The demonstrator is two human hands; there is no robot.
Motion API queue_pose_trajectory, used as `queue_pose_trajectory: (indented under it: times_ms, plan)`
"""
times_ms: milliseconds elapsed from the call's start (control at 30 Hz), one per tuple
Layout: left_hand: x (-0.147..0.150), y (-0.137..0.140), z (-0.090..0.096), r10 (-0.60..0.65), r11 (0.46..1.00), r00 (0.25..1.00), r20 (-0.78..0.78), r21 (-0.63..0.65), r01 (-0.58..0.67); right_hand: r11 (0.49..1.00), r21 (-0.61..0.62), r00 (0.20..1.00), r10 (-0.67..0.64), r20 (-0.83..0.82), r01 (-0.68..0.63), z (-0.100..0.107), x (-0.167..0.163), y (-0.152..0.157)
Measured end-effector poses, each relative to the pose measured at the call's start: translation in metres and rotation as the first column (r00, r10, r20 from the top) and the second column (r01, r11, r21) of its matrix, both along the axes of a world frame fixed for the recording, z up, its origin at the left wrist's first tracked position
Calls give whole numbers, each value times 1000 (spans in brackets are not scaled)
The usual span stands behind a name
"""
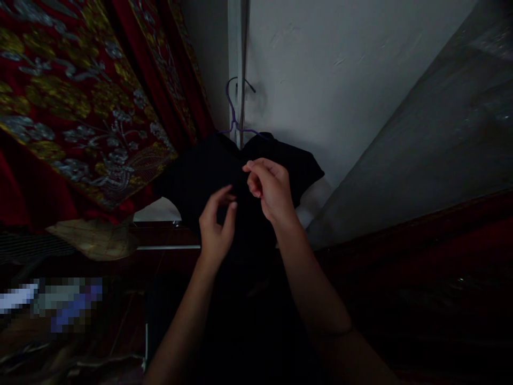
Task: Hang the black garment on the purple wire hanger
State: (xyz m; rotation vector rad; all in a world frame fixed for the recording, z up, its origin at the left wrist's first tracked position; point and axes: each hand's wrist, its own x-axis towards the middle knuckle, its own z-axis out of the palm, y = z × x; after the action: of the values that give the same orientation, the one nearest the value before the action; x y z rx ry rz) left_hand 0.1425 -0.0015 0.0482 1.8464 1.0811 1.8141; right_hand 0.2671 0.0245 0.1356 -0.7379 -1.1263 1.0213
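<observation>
A black short-sleeved garment (pixel 200 171) hangs on a purple wire hanger (pixel 234 115) against the wall, its shoulders spread on both sides. In front of its chest is my left hand (pixel 217 223), fingers curved and apart from the thumb, with nothing visible between them. Higher and to the right, my right hand (pixel 272 187) is closed in a pinch near the neckline. Whatever those fingertips may hold is too small and dark to make out. The lower part of the garment blends into the darkness behind my forearms.
Red cloth with gold and silver embroidery (pixel 80 96) hangs on the left, close to the garment. A pale vertical strip (pixel 237 43) runs down the white wall (pixel 320 64) behind the hanger. Grey sheeting (pixel 433 123) slants along the right. The lower left is dark and partly pixelated.
</observation>
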Motion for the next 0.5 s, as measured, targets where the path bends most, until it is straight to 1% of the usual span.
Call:
queue_pose_trajectory:
  times_ms: [67,100,133,200,267,333,400,433,500]
  plan:
    - [-5,15,43,8,988,998,-65,151,2,999,37,999,-7,39,6,1,-1,-3]
    - [-6,21,61,2,980,991,-130,196,24,998,61,999,-15,52,12,1,-2,-3]
    - [-6,27,76,-8,975,979,-206,216,53,996,88,998,-29,60,24,0,-2,-1]
    - [-4,33,94,22,967,954,-298,249,55,989,137,995,-63,80,52,-3,-2,5]
    - [0,36,101,88,959,945,-314,283,5,982,163,988,-113,110,94,-11,-2,14]
    - [2,39,100,132,957,950,-285,286,-47,975,156,972,-184,145,161,-24,-2,23]
    - [-7,47,96,117,971,971,-206,227,-69,968,106,948,-246,202,229,-40,-3,30]
    - [-16,53,94,101,981,984,-145,181,-74,966,65,936,-260,237,251,-50,-2,31]
    - [-45,68,88,71,994,997,23,81,-72,966,-40,928,-233,292,255,-68,-2,28]
